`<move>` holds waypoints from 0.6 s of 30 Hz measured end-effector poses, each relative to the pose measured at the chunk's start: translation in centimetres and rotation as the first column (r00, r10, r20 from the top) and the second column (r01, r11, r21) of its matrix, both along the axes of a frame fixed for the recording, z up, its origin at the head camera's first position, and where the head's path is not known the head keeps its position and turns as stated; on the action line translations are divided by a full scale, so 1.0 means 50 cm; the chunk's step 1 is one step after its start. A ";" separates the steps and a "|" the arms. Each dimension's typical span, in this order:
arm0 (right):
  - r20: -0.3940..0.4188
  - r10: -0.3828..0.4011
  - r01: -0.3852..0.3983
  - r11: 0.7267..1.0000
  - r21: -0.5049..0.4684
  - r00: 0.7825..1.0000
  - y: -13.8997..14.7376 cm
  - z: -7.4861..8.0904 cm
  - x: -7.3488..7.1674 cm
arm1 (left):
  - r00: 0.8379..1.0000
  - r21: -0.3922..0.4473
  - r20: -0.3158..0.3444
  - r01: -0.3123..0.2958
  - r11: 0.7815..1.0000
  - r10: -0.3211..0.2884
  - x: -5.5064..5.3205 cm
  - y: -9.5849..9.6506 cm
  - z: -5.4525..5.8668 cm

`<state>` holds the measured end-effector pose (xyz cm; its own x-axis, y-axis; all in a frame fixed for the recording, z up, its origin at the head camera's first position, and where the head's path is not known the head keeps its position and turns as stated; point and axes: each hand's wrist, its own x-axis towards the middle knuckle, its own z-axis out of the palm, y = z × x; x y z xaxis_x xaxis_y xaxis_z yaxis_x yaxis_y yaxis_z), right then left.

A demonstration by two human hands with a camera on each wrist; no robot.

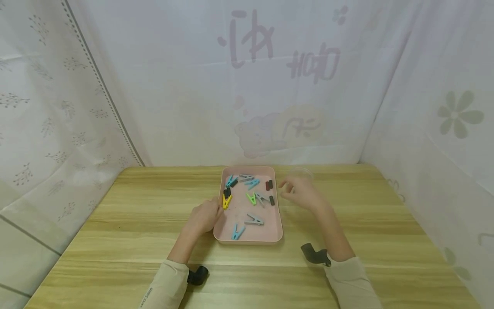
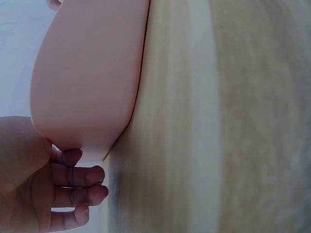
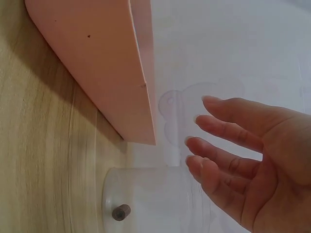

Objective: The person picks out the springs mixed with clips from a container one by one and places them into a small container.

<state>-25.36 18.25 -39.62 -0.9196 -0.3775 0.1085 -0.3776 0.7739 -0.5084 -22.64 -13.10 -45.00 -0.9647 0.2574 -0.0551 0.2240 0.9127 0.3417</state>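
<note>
A shallow pink tray [image 1: 266,234] stands on the wooden table, holding several plastic clothespins and small dark cylinders. My left hand [image 1: 206,214] grips the tray's left rim; the left wrist view shows its fingers [image 2: 77,177] against the outer wall, the thumb tip hidden. Near the left hand lie a yellow clothespin [image 1: 227,201] and black cylinders [image 1: 227,192]. My right hand [image 1: 302,193] hovers just right of the tray, fingers loosely bent and holding nothing. Below it, in the right wrist view, a clear round container [image 3: 146,187] has one small brown cylinder [image 3: 121,212] at its bottom.
Inside the tray are a green clothespin [image 1: 251,198], grey clothespins [image 1: 254,219], blue clothespins [image 1: 237,232], and a red cylinder [image 1: 267,186] beside dark ones at the right wall. A patterned white curtain [image 1: 185,107] hangs behind the table [image 1: 146,223].
</note>
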 end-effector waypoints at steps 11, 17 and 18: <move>0.075 0.014 -0.017 0.999 0.047 0.997 -0.016 -0.010 -0.001 | 1.000 -0.025 -0.022 -0.004 1.000 0.003 0.001 0.003 -0.001; 0.109 0.026 -0.030 0.999 0.039 0.994 -0.020 -0.020 -0.009 | 1.000 -0.034 -0.026 -0.003 0.999 0.002 0.002 0.002 0.001; 0.117 0.030 -0.034 0.999 0.033 0.993 -0.021 -0.022 -0.010 | 1.000 -0.033 -0.029 -0.003 0.999 0.002 0.003 0.002 0.001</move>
